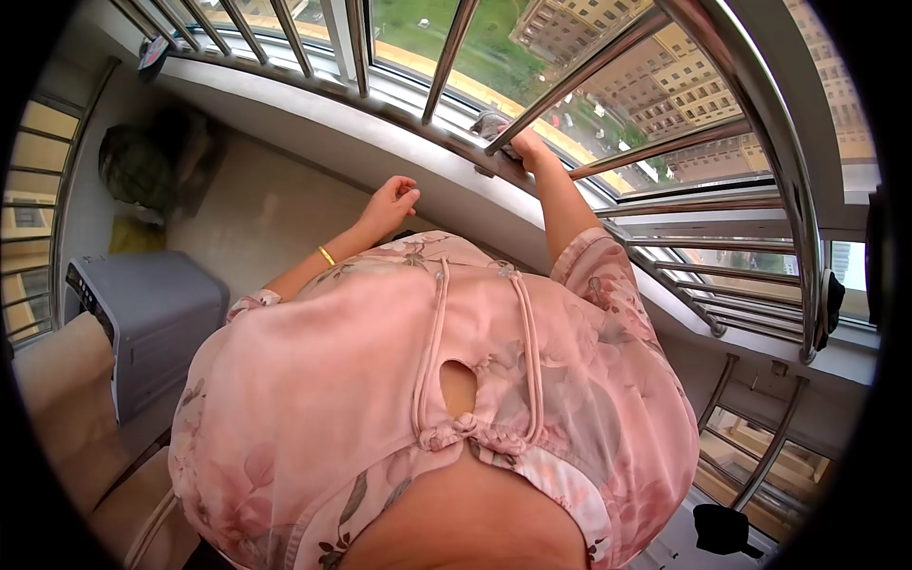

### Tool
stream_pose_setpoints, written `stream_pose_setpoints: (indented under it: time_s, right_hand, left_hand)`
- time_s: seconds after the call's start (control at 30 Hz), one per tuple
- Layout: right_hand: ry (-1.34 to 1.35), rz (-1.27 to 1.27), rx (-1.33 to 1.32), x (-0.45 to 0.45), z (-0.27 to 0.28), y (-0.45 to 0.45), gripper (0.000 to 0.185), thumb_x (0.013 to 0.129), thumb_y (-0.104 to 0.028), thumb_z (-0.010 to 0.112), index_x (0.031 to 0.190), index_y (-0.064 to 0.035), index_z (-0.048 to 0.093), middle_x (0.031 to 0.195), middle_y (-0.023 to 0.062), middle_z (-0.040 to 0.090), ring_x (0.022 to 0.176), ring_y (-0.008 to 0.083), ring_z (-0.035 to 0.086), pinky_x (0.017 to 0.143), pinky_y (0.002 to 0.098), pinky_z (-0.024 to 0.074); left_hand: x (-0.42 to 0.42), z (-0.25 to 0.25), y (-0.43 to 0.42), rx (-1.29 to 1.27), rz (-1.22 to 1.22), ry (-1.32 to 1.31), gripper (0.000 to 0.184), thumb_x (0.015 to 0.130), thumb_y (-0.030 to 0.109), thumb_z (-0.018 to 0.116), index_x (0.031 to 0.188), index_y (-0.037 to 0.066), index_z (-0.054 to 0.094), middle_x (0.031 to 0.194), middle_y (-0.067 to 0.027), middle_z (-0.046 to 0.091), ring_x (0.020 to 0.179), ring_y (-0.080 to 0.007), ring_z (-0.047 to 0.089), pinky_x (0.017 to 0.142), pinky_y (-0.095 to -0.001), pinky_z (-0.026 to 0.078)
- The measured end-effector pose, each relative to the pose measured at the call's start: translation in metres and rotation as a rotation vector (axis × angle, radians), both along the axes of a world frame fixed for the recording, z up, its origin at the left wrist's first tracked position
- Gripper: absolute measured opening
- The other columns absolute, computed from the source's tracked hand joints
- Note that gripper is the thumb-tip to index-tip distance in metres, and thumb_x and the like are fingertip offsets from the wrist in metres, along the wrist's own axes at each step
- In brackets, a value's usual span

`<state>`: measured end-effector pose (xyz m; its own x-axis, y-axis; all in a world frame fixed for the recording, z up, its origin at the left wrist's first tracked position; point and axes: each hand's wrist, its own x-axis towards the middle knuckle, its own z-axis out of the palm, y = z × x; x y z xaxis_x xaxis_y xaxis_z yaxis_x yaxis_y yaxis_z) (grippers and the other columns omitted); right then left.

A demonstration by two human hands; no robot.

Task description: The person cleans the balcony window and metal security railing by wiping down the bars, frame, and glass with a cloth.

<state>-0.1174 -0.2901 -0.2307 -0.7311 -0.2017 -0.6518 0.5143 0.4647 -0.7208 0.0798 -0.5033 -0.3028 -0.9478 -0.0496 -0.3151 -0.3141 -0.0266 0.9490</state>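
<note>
I see the grey cloth bunched on the window sill, on the far side of the metal railing, right at the fingertips of my right hand. That hand reaches in between the bars, but one bar hides part of its fingers, so I cannot tell whether they grip the cloth or only press on it. My left hand hangs near the low white wall, narrow, fingers half curled, thumb slightly apart; a gold-coloured bracelet circles its wrist. Between the hands and my camera spreads a pink floral top with tied cords. To my left, a grey box-shaped unit stands on the pale floor, near a blurred dark green bundle. Beyond the glass, far below, lie a green lawn and tan buildings.
</note>
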Motion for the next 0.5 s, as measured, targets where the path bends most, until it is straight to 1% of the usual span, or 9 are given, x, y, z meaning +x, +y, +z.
stream_pose_setpoints:
  time_s: [0.03,0.1,0.2,0.3,0.37,0.4,0.43,0.5]
  right_hand:
    - [0.072,-0.072,-0.159,-0.015,-0.038,0.001,0.032,0.087,-0.029,0.054,0.11,-0.005,0.054,0.105,0.007,0.058,0.092,0.0192,0.055,0.077,0.031,0.0443]
    - [0.041,-0.184,-0.448,-0.006,-0.037,-0.004,0.025,0.091,-0.021,0.049,0.112,-0.0077,0.053,0.102,0.0039,0.059,0.087,0.02,0.056,0.074,0.0285,0.0449]
    - [0.371,-0.166,-0.578,0.027,-0.038,0.013,0.021,0.087,-0.016,0.055,0.104,-0.0028,0.057,0.097,0.0103,0.061,0.086,0.0257,0.057,0.075,0.036,0.0455]
    - [1.026,0.147,0.093,0.06,-0.03,0.041,0.018,0.086,-0.015,0.054,0.098,-0.0021,0.056,0.087,0.0174,0.062,0.083,0.0349,0.058,0.072,0.0415,0.0449]
    - [0.93,0.255,0.325,0.086,-0.002,0.042,0.016,0.083,-0.012,0.054,0.094,-0.0008,0.055,0.081,0.0228,0.06,0.081,0.0417,0.056,0.069,0.0459,0.0437]
    - [0.732,0.277,0.356,0.093,0.003,0.041,0.013,0.082,-0.011,0.055,0.09,0.0002,0.054,0.082,0.0237,0.06,0.079,0.0438,0.055,0.069,0.0476,0.0435]
    - [0.735,0.32,0.304,0.101,0.006,0.038,0.016,0.082,-0.013,0.058,0.091,0.0003,0.055,0.076,0.0187,0.062,0.071,0.0345,0.059,0.064,0.0428,0.0449]
    - [0.409,0.136,-0.171,0.105,-0.02,0.029,0.023,0.084,-0.017,0.06,0.098,0.0005,0.057,0.078,0.0105,0.062,0.072,0.0181,0.058,0.064,0.0335,0.0456]
  left_hand:
    - [-0.006,0.003,0.002,0.01,-0.007,-0.019,0.032,0.09,0.024,0.054,0.114,0.003,0.05,0.095,-0.0043,0.056,0.071,-0.0103,0.058,0.062,-0.0235,0.045]
    - [-0.006,0.009,0.004,0.029,-0.019,-0.076,0.031,0.09,0.025,0.054,0.112,0.004,0.051,0.094,-0.0034,0.057,0.07,-0.0101,0.059,0.062,-0.0228,0.045]
    - [-0.014,0.002,0.005,-0.006,-0.051,-0.117,0.029,0.09,0.026,0.054,0.111,0.005,0.052,0.093,-0.0029,0.059,0.07,-0.0103,0.059,0.061,-0.0224,0.044]
    - [-0.021,0.004,0.008,0.01,-0.06,-0.201,0.03,0.089,0.027,0.054,0.11,0.006,0.052,0.094,-0.0033,0.06,0.069,-0.0109,0.06,0.063,-0.0234,0.046]
    - [-0.03,0.003,0.012,0.061,-0.089,-0.269,0.031,0.089,0.03,0.054,0.11,0.007,0.052,0.095,-0.0037,0.06,0.073,-0.0109,0.06,0.063,-0.0246,0.047]
    - [-0.031,0.006,0.015,0.087,-0.104,-0.307,0.032,0.089,0.031,0.055,0.11,0.007,0.052,0.096,-0.0039,0.06,0.075,-0.0109,0.06,0.063,-0.0252,0.047]
    - [-0.031,0.009,0.019,0.188,-0.098,-0.345,0.034,0.089,0.033,0.056,0.111,0.008,0.052,0.098,-0.0043,0.06,0.079,-0.0118,0.06,0.065,-0.0268,0.048]
    - [-0.034,0.023,0.027,0.389,-0.085,-0.411,0.039,0.088,0.037,0.058,0.113,0.009,0.051,0.102,-0.0052,0.06,0.087,-0.0136,0.06,0.069,-0.03,0.05]
